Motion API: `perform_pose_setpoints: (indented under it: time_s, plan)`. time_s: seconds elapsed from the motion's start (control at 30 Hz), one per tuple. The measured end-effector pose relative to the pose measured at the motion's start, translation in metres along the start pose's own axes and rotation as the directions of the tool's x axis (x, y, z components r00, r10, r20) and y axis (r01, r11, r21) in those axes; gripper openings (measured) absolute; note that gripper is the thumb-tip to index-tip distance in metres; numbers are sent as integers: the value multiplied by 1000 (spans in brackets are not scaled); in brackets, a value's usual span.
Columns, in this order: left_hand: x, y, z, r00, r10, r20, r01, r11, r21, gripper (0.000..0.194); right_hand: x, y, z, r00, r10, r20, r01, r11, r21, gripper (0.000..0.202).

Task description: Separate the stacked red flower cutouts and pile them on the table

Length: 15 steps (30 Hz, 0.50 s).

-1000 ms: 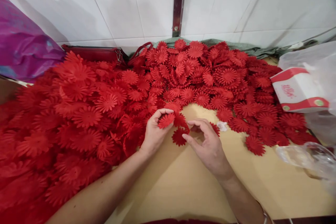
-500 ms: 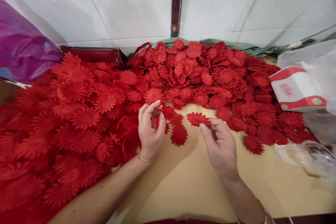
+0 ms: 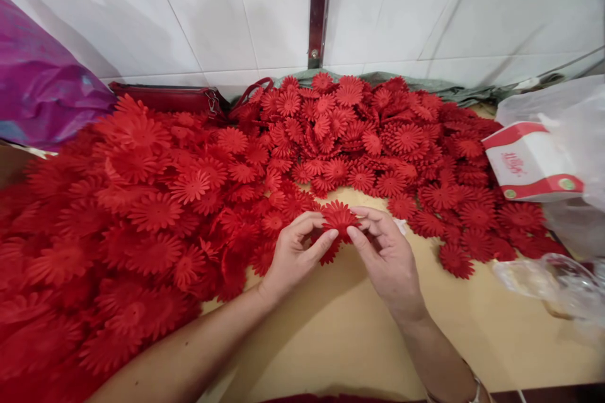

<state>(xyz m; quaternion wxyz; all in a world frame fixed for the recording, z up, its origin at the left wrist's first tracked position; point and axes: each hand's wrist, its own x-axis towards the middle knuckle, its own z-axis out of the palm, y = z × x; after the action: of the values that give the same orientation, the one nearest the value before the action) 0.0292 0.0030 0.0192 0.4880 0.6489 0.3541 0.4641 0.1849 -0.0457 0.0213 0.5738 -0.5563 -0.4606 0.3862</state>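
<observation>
The left hand and right hand each have their grip closed, thumb against fingers, on opposite edges of a red flower, held over the worktop just in front of the heap of similar ones. At the right, a white-and-red box carries red lettering, too blurred to read, and two round green marks.

L. hand and R. hand were bare. L. forearm was bare, w/ two small spots. R. forearm carried a thin, pale, shiny band nr. btm. edge. Dk. red fabric showed at btm. ctr., poss. clothing.
</observation>
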Motion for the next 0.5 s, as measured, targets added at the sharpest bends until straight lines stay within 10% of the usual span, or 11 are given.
perform_pose_setpoints:
  time_s: [0.27,0.5]
  plan:
    - [4,-6,-3,980,-194,-46,184,967,-177,29,0,-2,2,861,-507,48,484,784,-390,23]
    - [5,-7,-4,980,-194,49,200,953,-227,28,1,-6,1,926,-374,57,372,873,-316,7]
